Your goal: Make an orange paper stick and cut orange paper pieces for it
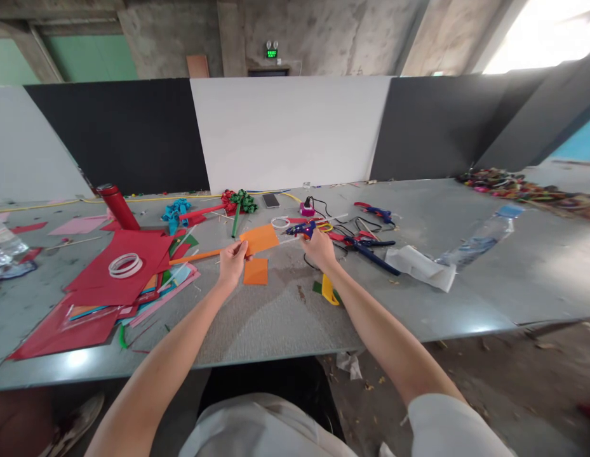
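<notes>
My left hand [234,261] pinches an orange paper piece [260,239] near its left edge, and an orange strip [197,257] reaches leftward from the same hand. Just below lies an orange square [255,271] on the grey table [256,324]. My right hand [318,246] is closed round a blue glue gun [301,228], whose tip points left toward the held paper. A clear glue stick [338,218] runs out near the back of the gun. A roll of white tape [280,222] sits behind the paper.
Red sheets [127,260] with white rings [125,265] lie left, near a red bottle [118,207]. Bows [244,202] and a phone [270,200] are behind. Pliers [371,251], another glue gun [378,212], cables, a white roll [421,268] and a plastic bottle [482,238] lie right.
</notes>
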A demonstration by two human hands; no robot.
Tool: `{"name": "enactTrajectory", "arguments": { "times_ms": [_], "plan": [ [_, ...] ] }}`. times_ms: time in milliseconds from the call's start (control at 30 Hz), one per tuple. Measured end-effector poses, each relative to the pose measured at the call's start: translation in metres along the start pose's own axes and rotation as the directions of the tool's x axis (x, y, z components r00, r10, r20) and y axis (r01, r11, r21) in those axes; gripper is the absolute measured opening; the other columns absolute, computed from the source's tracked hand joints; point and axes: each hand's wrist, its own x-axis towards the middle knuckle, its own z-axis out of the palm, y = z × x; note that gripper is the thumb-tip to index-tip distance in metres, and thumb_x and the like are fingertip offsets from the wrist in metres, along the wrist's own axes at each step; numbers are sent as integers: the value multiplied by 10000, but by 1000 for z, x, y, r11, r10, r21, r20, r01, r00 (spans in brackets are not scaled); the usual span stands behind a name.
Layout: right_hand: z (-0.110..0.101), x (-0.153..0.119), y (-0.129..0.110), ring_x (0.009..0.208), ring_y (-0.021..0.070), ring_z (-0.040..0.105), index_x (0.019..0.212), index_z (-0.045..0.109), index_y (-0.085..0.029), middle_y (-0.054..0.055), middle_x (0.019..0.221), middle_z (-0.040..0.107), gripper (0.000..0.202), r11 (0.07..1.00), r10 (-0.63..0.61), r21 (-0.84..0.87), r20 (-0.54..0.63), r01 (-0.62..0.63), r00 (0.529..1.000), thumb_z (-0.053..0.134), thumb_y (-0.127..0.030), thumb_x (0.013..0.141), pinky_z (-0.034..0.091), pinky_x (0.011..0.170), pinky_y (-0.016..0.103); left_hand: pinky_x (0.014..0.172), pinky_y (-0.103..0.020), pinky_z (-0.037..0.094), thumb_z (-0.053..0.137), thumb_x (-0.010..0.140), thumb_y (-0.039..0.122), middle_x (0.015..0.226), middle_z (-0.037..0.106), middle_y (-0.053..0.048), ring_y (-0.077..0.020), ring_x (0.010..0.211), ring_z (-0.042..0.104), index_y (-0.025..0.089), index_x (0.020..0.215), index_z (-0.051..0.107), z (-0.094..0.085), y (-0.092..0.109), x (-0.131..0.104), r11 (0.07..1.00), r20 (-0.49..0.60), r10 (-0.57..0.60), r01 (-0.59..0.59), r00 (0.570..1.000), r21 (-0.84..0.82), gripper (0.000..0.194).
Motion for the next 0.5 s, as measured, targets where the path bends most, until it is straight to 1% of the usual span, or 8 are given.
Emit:
{"name": "enactTrajectory", "arguments": {
  "times_ms": [100,167,233,333,400,433,467,500],
  "plan": [
    [6,5,9,1186,369,540,1122,639,-85,247,1195,628,407,996,69,-59,11,-68,998,541,-421,913,384,984,477,547,-240,442,702,828,482,589,579,11,-108,517,546,181,656,573,-1,-3,1,997,0,-40,40,999,-69,369],
    [10,7,14,1212,403,512,1119,649,-59,281,1224,598,439,989,123,-84,20,-120,992,561,-429,900,337,1011,557,548,-237,445,724,812,463,582,560,21,-103,521,545,178,650,580,-1,-4,2,991,-4,-63,62,998,-117,357],
    [11,7,17,1212,430,500,1131,641,-19,312,1223,580,497,982,162,-104,18,-159,987,590,-447,885,299,1017,598,552,-236,446,749,792,445,576,536,32,-100,530,552,174,651,591,-1,-5,3,983,-17,-95,91,995,-162,344],
    [7,6,18,1222,469,471,1175,594,36,356,1222,555,630,973,186,-129,-39,-189,982,682,-480,824,270,1013,619,546,-227,433,794,755,402,585,521,42,-90,543,562,165,661,608,0,-5,6,954,-31,-174,161,984,-253,316],
    [1,4,13,1245,477,446,1201,571,12,351,1250,541,687,985,137,-93,-83,-144,987,754,-481,759,268,1010,627,538,-218,423,830,720,355,594,529,41,-81,549,558,154,677,624,0,-4,7,914,-8,-235,218,972,-343,290],
    [-3,3,9,1254,464,442,1208,571,-28,322,1267,545,684,996,81,-33,-93,-84,992,777,-475,733,277,1012,623,533,-212,418,844,702,328,598,537,38,-76,550,553,147,685,633,1,-4,7,888,12,-265,249,964,-388,279],
    [-7,2,4,1251,438,454,1207,577,-77,279,1274,560,664,998,-3,65,-92,9,996,790,-471,717,296,1013,608,527,-205,415,855,687,303,602,546,33,-72,551,548,140,693,642,1,-3,8,860,38,-295,282,955,-425,269],
    [-10,0,-4,1231,400,482,1196,586,-128,227,1264,585,632,972,-106,201,-88,122,991,794,-476,711,326,1012,581,522,-199,414,860,678,282,608,557,27,-68,552,544,132,703,650,1,-3,8,834,65,-321,314,945,-454,259]
  ]
}}
